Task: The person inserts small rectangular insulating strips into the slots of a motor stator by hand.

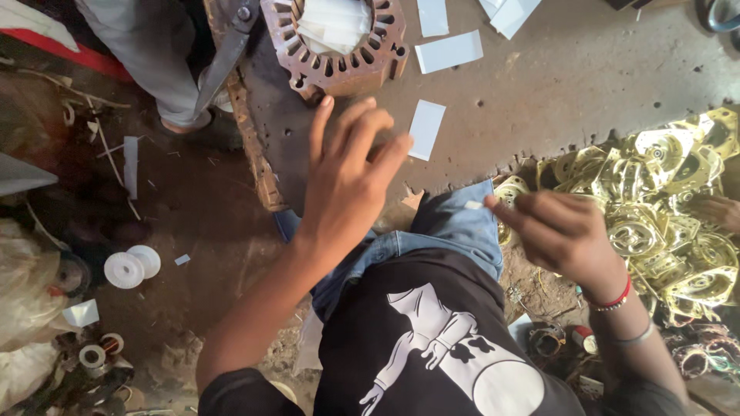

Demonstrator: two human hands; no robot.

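A small white paper strip (473, 205) is pinched in the fingertips of the right hand (563, 231). The left hand (347, 173) is spread open above the floor, holding nothing. White rectangular slips (426, 129) are scattered beside a slotted rusty stator core (339, 65). Brass-coloured stampings (671, 208) are heaped at right, partly cut off.

Rusty rough metal stator (337, 46); matt white paper strips (426, 129); glossy brass-coloured stampings (663, 208)

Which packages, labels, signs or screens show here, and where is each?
No signs or screens.
Plastic bags: left edge, crumpled, translucent white.
Tape rolls: bottom left, round, pale.
Small container: below right hand, red and white.
Left hand hovers, holding nothing.
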